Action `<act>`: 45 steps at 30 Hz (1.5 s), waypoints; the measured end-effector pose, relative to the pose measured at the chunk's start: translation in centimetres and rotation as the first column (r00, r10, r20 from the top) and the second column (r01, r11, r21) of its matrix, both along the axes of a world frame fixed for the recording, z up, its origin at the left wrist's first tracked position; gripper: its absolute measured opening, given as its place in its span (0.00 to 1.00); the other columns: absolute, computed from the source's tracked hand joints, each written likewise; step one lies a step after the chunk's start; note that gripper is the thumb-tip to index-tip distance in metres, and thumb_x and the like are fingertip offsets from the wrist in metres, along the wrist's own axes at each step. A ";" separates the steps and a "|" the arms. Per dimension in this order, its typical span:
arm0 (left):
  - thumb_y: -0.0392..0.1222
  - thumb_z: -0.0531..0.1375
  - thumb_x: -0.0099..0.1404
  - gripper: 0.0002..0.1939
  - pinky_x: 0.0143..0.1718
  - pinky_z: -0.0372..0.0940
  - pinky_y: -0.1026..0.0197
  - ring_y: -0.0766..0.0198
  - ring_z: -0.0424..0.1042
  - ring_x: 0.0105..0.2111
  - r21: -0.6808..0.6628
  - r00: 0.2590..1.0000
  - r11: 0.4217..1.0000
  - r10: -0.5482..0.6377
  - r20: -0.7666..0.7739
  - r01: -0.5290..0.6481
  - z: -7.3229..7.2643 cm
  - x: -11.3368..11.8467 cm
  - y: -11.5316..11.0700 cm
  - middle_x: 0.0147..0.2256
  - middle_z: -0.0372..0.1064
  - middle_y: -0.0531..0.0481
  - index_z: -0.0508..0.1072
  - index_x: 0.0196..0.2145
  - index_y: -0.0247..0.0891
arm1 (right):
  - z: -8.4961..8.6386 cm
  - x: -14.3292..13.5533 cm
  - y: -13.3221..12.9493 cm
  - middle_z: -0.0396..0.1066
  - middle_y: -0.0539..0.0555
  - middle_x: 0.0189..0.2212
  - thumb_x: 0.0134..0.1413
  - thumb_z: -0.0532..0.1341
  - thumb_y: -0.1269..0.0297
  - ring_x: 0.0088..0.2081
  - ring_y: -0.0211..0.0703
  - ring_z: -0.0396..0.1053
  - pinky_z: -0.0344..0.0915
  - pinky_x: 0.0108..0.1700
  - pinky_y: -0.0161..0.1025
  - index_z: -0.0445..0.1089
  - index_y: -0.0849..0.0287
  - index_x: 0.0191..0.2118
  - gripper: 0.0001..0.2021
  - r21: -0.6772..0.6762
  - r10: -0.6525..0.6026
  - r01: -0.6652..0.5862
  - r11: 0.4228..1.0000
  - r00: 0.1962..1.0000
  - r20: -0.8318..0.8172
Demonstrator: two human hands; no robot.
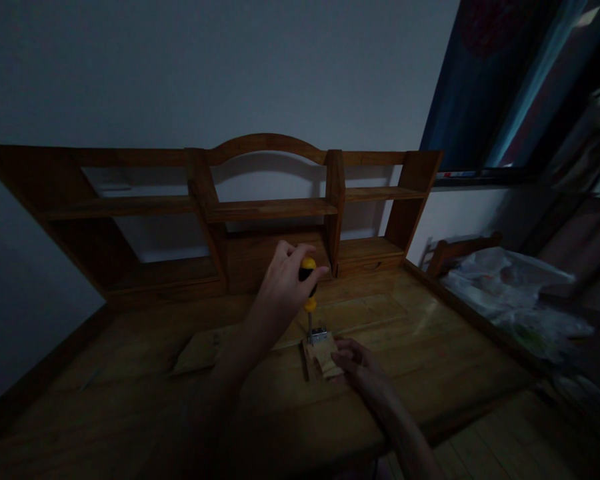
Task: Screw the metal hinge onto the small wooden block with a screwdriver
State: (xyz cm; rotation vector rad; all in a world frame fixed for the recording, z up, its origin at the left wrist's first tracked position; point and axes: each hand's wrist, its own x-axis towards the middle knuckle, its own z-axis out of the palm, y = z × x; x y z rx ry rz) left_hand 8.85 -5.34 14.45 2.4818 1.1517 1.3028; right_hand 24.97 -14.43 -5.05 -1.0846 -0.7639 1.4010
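My left hand (293,277) is closed round the yellow and black handle of a screwdriver (309,303). The screwdriver stands nearly upright, its shaft pointing down at a metal hinge (320,333). That hinge sits at the far edge of a small pale wooden block (327,357). My right hand (356,363) grips the block from its right side, thumb on top, against the desk. A thin dark strip (305,362) lies just left of the block. Whether the screwdriver tip sits in a screw is too small to tell.
A flat wooden board (200,350) lies on the wooden desk (430,340), partly behind my left forearm. A wooden shelf unit (275,212) stands along the desk's back. Right of the desk, plastic bags (510,287) rest by a chair (443,257). A small thin object (89,380) lies at left.
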 end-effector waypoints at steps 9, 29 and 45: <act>0.31 0.56 0.66 0.15 0.53 0.63 0.54 0.60 0.70 0.49 0.018 0.988 0.992 -0.121 -0.095 0.124 0.4 -1.3 0.0 0.47 0.72 0.49 0.72 0.49 0.42 | 0.2 -0.1 -0.1 0.73 0.50 0.29 0.40 0.71 0.54 0.34 0.49 0.74 0.71 0.34 0.45 0.68 0.55 0.36 0.18 -0.009 0.000 0.000 1.000 1.000 0.023; 0.36 0.56 0.64 0.12 0.48 0.64 0.52 0.55 0.65 0.44 0.147 0.984 0.986 0.104 -0.146 -0.083 -0.7 -0.3 -0.1 0.42 0.66 0.44 0.70 0.45 0.36 | 0.1 -0.1 0.0 0.73 0.49 0.28 0.40 0.71 0.56 0.31 0.48 0.74 0.71 0.32 0.44 0.65 0.55 0.35 0.18 -0.023 -0.011 0.011 1.000 1.000 0.002; 0.45 0.55 0.70 0.08 0.43 0.63 0.57 0.58 0.66 0.40 0.112 0.992 0.993 0.058 -0.116 -0.045 0.3 -0.3 -1.0 0.40 0.66 0.47 0.69 0.39 0.39 | 0.1 -0.2 -0.2 0.72 0.49 0.29 0.39 0.71 0.56 0.31 0.46 0.73 0.70 0.32 0.43 0.67 0.55 0.35 0.18 -0.026 -0.047 0.047 0.999 0.999 0.011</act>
